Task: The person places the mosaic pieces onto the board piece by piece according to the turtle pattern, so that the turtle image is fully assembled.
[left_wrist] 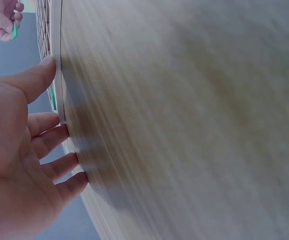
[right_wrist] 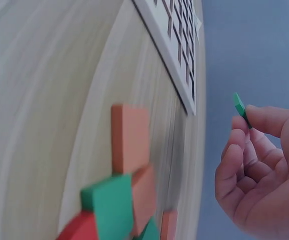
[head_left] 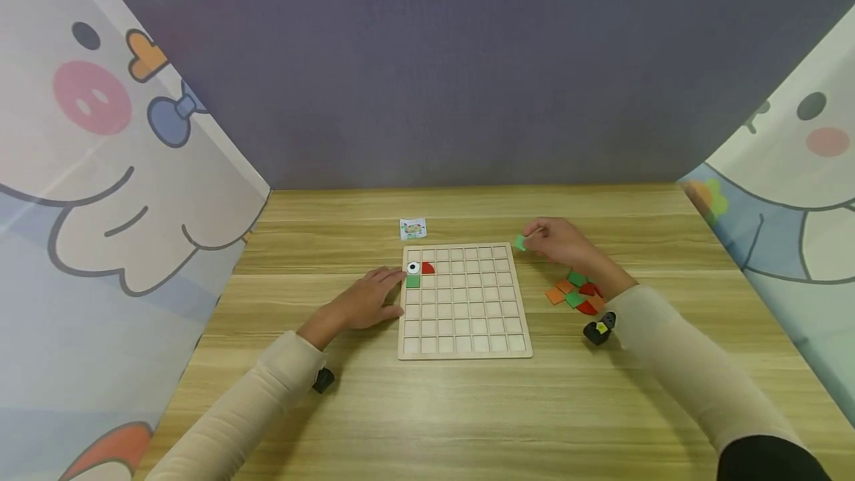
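Note:
A wooden grid board (head_left: 461, 303) lies on the table. In its upper left cells sit a white eye tile (head_left: 413, 268), a red quarter-round tile (head_left: 428, 268) and a green square tile (head_left: 413, 282). My left hand (head_left: 366, 298) rests at the board's left edge, fingers and thumb extended and touching the rim, as the left wrist view also shows. Beyond the board's upper right corner, my right hand (head_left: 559, 240) pinches a green tile (right_wrist: 239, 105) between thumb and fingers, raised above the table.
Right of the board lies a loose pile of orange tiles (head_left: 556, 295), green tiles (head_left: 577, 278) and red tiles (head_left: 587, 308). A small picture card (head_left: 413, 228) lies behind the board. A dark grey wall (head_left: 467, 80) closes off the table's back.

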A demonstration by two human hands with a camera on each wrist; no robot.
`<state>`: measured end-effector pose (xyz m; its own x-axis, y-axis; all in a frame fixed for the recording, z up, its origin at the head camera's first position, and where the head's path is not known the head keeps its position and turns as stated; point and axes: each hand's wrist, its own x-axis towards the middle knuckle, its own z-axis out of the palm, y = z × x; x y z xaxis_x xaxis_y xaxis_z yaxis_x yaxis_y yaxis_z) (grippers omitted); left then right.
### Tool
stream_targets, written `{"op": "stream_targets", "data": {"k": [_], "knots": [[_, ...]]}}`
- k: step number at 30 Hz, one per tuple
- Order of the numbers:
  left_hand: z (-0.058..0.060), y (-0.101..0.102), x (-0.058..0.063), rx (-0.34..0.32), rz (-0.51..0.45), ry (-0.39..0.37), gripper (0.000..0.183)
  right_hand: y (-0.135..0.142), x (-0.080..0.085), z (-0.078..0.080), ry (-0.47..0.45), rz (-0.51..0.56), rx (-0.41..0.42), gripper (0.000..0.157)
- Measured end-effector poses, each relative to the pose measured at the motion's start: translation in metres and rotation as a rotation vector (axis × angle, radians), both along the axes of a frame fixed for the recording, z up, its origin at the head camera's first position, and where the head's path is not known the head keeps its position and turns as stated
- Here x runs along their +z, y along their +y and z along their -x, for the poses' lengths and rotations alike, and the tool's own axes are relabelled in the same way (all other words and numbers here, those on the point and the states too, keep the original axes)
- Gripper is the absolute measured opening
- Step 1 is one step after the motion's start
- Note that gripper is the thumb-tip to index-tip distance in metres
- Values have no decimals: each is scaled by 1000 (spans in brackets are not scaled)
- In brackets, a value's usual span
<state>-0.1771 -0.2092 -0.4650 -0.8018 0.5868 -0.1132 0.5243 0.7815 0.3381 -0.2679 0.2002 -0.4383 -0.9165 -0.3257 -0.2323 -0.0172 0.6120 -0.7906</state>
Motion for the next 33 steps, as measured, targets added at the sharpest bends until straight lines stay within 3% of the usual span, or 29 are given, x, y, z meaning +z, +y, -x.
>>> {"op": "stream_targets", "data": {"k": [15, 25, 33], "knots": [[0, 0, 0, -3, 19, -8, 71, -47, -5, 2, 29, 30, 119, 26], [0, -1, -2, -12, 7, 4, 71, -87, -9, -7, -120, 163, 133, 21], [-1, 0, -1, -25, -8, 16, 71, -117, -17, -12, -107, 123, 187, 19]]}}
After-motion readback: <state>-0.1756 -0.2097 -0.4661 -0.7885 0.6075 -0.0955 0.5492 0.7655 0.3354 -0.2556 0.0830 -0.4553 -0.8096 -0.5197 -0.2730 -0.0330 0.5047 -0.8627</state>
